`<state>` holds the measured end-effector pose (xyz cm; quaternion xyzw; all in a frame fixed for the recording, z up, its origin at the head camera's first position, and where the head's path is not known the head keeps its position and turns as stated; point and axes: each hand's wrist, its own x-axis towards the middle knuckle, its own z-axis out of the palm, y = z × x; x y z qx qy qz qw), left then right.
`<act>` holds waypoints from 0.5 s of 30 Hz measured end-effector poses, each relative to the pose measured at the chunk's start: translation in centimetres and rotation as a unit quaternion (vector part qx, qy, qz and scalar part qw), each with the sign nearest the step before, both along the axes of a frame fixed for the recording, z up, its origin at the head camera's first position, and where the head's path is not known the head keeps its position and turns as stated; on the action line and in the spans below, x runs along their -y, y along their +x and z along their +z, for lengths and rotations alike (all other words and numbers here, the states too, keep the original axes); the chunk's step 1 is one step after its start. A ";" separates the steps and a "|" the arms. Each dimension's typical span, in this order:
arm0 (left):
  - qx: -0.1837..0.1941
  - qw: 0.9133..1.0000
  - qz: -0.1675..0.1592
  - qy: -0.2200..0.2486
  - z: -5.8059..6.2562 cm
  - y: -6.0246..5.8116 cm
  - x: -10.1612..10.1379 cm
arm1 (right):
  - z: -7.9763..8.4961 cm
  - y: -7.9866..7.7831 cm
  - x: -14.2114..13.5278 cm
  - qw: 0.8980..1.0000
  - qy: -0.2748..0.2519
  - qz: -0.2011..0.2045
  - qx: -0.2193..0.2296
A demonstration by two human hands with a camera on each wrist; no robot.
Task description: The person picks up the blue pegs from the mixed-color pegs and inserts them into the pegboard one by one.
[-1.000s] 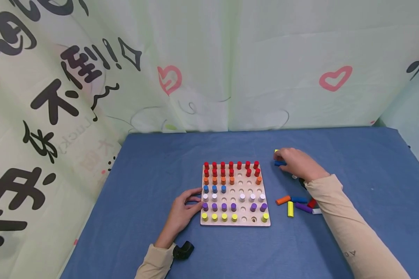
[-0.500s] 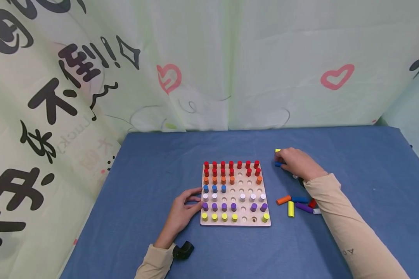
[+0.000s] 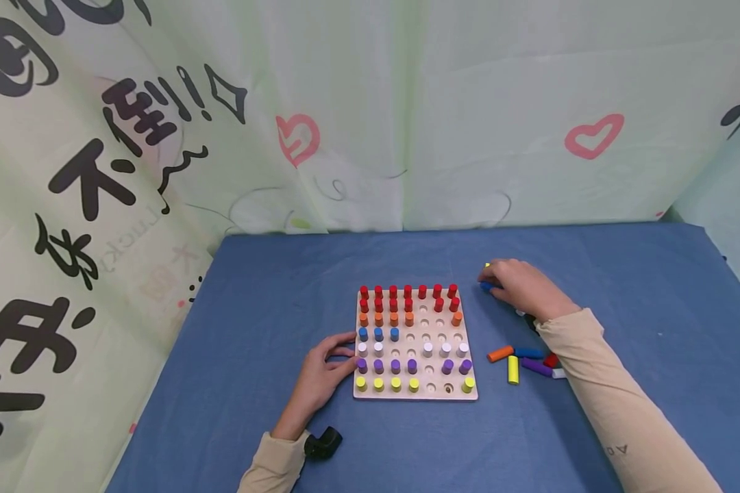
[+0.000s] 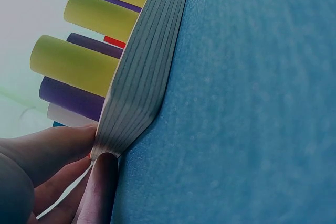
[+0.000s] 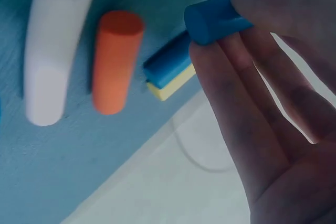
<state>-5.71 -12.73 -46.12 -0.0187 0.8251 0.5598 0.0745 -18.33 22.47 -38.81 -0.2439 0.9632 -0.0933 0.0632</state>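
A wooden pegboard (image 3: 421, 375) lies on the blue cloth, with upright pegs in rows of red, orange, blue, white, purple and yellow. Several holes stand bare, mostly towards its right half. My left hand (image 3: 322, 373) holds the board's left edge; the left wrist view shows thumb and finger at a corner, beside the yellow pegs (image 4: 73, 66). Right of the board's far corner, my right hand (image 3: 524, 286) pinches a blue peg (image 5: 212, 22) between thumb and fingertips. Below it in the right wrist view lie another blue peg (image 5: 168, 61) and a yellow peg (image 5: 170, 83).
Near the right hand lie a white peg (image 5: 55, 51) and an orange peg (image 5: 116, 61). A loose group right of the board includes orange (image 3: 500, 353), blue (image 3: 529, 352), yellow (image 3: 513, 370) and purple (image 3: 536, 368) pegs. A printed curtain (image 3: 456, 137) hangs behind the table.
My right hand has shifted slightly left, and the blue peg at its fingertips has moved up and left with it. The left hand and the pegboard stay in place.
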 end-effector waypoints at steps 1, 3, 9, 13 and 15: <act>0.000 1.000 0.000 0.002 0.0 0.0 0.0 | 0.1 0.1 0.1 1.000 -0.005 0.001 0.000; -0.001 1.000 -0.001 0.004 0.1 0.0 0.0 | 0.4 0.3 0.3 1.000 -0.015 0.000 0.002; 0.000 1.000 -0.002 0.005 0.2 0.0 0.0 | 0.9 0.9 1.0 0.999 -0.043 -0.009 0.006; 0.000 1.000 -0.002 0.003 0.2 0.1 0.0 | 1.2 1.4 1.3 0.998 -0.059 -0.005 -0.002; 0.001 1.000 -0.002 0.004 0.1 0.0 0.0 | 1.3 1.6 1.4 0.998 -0.067 -0.003 -0.006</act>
